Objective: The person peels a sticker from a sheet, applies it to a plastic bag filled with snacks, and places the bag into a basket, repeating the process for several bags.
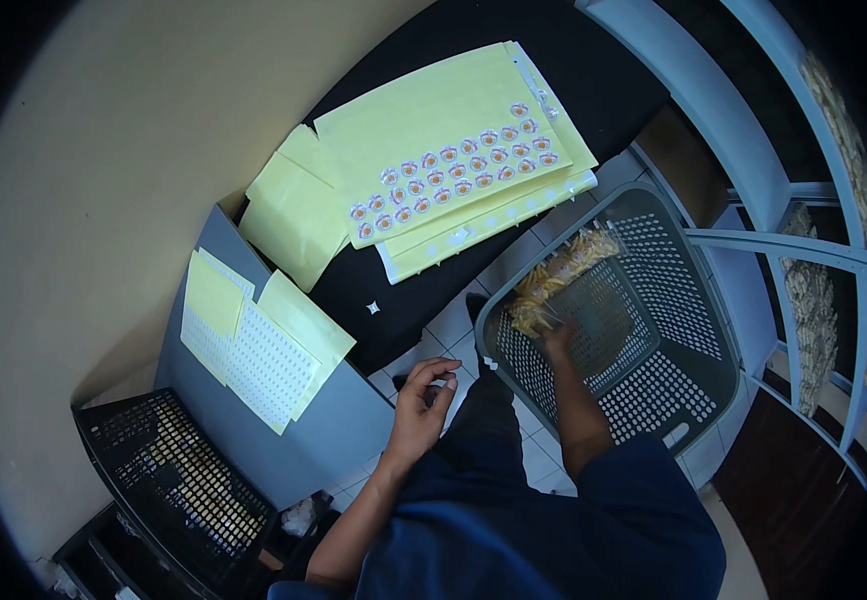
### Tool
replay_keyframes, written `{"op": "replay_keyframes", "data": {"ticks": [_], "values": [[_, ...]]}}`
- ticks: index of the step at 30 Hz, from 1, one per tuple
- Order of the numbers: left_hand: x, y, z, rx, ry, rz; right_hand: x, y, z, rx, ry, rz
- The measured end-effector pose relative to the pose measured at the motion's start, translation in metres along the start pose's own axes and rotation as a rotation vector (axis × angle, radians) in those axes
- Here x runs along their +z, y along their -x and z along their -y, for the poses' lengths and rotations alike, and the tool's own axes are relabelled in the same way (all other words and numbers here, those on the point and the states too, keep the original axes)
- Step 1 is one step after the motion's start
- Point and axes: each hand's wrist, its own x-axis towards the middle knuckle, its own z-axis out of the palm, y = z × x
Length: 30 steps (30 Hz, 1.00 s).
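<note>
My right hand (560, 340) reaches down into a grey-green plastic basket (689, 300), at the near end of a row of clear packets of yellow snacks (564, 270). Its fingers are dark and blurred against the nearest packet, so their grip cannot be made out. My left hand (424, 400) hovers in front of my body, left of the basket. Its fingers are loosely curled, with a gap to the thumb and nothing visible in between. Yellow sticker sheets (424, 110) with rows of round labels lie on the black-covered table (384, 345) beyond it.
More yellow sheets and a white sheet of small print (254, 370) lie on a grey surface (189, 385) at left. A black crate (174, 470) stands lower left. At right, a pale-framed rack (774, 240) borders the basket. One loose sticker (373, 308) is on the black cloth.
</note>
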Motion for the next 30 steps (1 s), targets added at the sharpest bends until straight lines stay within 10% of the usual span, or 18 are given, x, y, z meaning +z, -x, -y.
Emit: {"op": "replay_keyframes", "data": {"ticks": [8, 22, 30], "values": [[0.056, -0.065, 0.021, 0.115, -0.358, -0.042, -0.022, 0.001, 0.03, 0.366, -0.208, 0.542], [0.069, -0.108, 0.026, -0.061, -0.384, 0.173, 0.044, -0.007, 0.067, 0.184, -0.128, -0.032], [0.073, -0.103, 0.016, -0.093, -0.384, 0.126, 0.045, -0.022, -0.008, 0.067, -0.475, 0.285]]}}
